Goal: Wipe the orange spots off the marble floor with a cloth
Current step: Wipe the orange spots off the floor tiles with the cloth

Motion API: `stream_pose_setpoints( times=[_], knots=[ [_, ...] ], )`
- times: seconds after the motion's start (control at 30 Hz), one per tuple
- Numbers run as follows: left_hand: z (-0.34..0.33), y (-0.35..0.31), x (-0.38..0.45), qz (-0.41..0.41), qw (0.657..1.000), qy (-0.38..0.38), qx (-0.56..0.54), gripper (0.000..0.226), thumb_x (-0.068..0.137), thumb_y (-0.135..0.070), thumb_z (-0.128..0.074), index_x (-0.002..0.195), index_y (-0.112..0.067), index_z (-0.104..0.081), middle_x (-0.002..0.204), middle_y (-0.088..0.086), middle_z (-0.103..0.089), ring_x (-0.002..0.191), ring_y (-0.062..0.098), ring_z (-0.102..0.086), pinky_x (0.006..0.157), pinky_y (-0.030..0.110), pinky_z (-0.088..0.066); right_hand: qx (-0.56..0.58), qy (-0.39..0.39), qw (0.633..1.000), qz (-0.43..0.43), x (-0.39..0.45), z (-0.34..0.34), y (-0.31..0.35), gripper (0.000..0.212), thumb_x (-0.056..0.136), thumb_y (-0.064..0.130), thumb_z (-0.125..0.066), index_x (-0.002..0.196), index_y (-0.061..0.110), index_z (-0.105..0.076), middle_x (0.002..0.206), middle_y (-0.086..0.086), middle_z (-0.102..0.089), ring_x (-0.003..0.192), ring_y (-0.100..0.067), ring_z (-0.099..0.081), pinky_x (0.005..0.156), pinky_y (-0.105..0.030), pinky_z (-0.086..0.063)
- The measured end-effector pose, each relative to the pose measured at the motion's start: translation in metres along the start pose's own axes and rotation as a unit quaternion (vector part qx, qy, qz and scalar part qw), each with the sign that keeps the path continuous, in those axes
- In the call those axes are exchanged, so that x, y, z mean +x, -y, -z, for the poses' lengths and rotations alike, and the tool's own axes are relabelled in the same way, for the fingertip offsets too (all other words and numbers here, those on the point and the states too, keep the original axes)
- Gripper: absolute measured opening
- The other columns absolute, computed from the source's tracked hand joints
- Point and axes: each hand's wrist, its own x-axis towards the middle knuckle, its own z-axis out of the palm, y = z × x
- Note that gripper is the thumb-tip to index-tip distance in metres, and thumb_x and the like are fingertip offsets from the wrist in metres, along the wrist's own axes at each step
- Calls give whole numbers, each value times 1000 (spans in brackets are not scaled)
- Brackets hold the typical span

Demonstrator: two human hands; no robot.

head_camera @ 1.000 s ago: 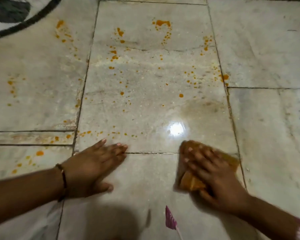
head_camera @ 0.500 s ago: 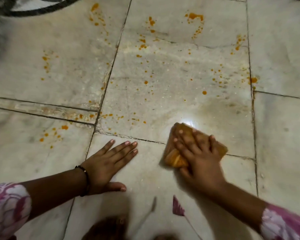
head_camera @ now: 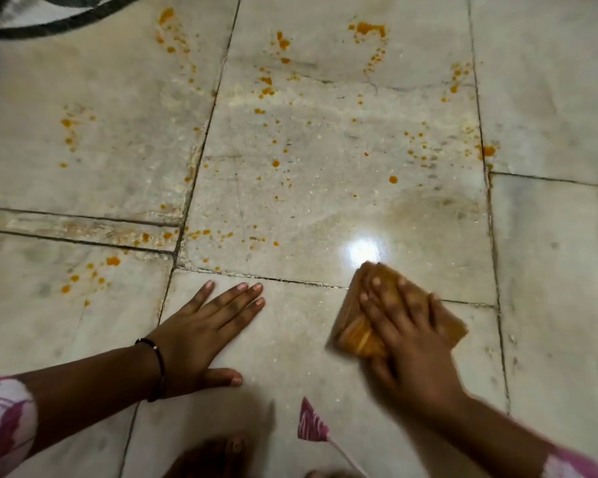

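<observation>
The marble floor [head_camera: 325, 201] fills the view, laid in large pale slabs with dark joints, and most of the job looks undone: the slab just beyond both hands carries many orange spots [head_camera: 393, 179], too many and too fine to count, and further clusters lie on the slabs beyond and to the outer side of the left hand. Only the patch just ahead of the right hand, around a bright glare, reads as mostly spot-free with a faint brownish smear, so I judge the wiping to be at an early stage. A dark curved band [head_camera: 49, 25] crosses the far corner, well away from the left hand. There is one cloth [head_camera: 356, 334], orange-brown and folded, lying flat on the floor under the right hand [head_camera: 404, 326], whose straight fingers press it down without curling round it. The left hand [head_camera: 204, 334] lies flat and spread on the bare slab, well apart from the cloth, holding nothing. One dark wristband [head_camera: 157, 367] circles the left wrist.
</observation>
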Motion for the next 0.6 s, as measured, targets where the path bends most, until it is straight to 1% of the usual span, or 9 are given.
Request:
stream_pose_setpoints(
  times=[0.07,0.13,0.17,0.23,0.33,0.4,0.47,0.53,0.6],
  knots=[
    [0,-3,0,9,1000,7,3,99,80,-81,-32,150,-10,-21,156,10,-22,142,23,-18,109,47,-15,-11,12,996,86,-8,-9,29,75,73,49,-49,144,26,-36,154,0,-28,143,-29,-14,110,-58,-11],
    [-2,-3,1,9,1000,14,16,103,77,-82,-34,150,-10,-20,156,10,-20,142,24,-18,109,46,-14,-20,25,986,165,18,-11,40,75,74,50,-47,145,27,-34,154,1,-28,142,-27,-18,109,-57,-12],
    [-2,-2,1,8,999,22,22,105,75,-82,-37,150,-10,-18,157,9,-16,142,25,-16,109,45,-14,-26,25,984,175,38,-9,38,75,75,51,-45,145,28,-32,155,2,-27,142,-27,-21,110,-56,-12],
    [-1,-1,1,4,999,34,31,108,73,-83,-39,151,-11,-15,159,7,-7,143,24,-11,110,44,-11,-25,26,991,126,75,2,20,77,74,53,-40,147,30,-28,156,2,-23,141,-29,-24,112,-55,-13],
    [1,2,0,-1,999,40,30,108,73,-82,-37,151,-13,-12,159,5,-2,144,22,-7,111,42,-9,-22,25,999,-11,95,19,-30,79,74,55,-28,149,37,-11,159,8,-2,146,-24,-7,114,-49,-4],
    [4,3,-1,-6,999,36,26,105,74,-81,-38,151,-14,-11,159,6,-4,144,21,-7,111,42,-9,-22,10,999,-46,77,23,-53,77,77,53,-27,149,39,-5,159,9,4,146,-22,-1,114,-50,-3],
    [4,5,-1,-14,999,27,14,103,76,-78,-39,152,-14,-10,159,6,-3,144,21,-8,110,41,-10,-24,7,999,-35,42,18,-54,73,81,49,-30,150,36,-9,159,7,0,146,-25,-3,115,-54,-6],
    [6,7,0,-22,999,23,9,100,77,-72,-43,152,-16,-7,159,7,-2,144,22,-9,114,41,-10,-24,10,1000,-5,3,7,-36,70,85,48,-34,150,31,-16,159,1,-8,145,-30,-8,112,-59,-12],
    [13,8,-2,-13,999,34,6,98,78,-67,-44,152,-19,-2,159,7,-3,145,23,-13,117,45,-10,-31,5,998,62,-23,-5,-6,72,81,48,-42,148,27,-24,157,-2,-17,144,-33,-13,106,-59,-19]
  ],
)
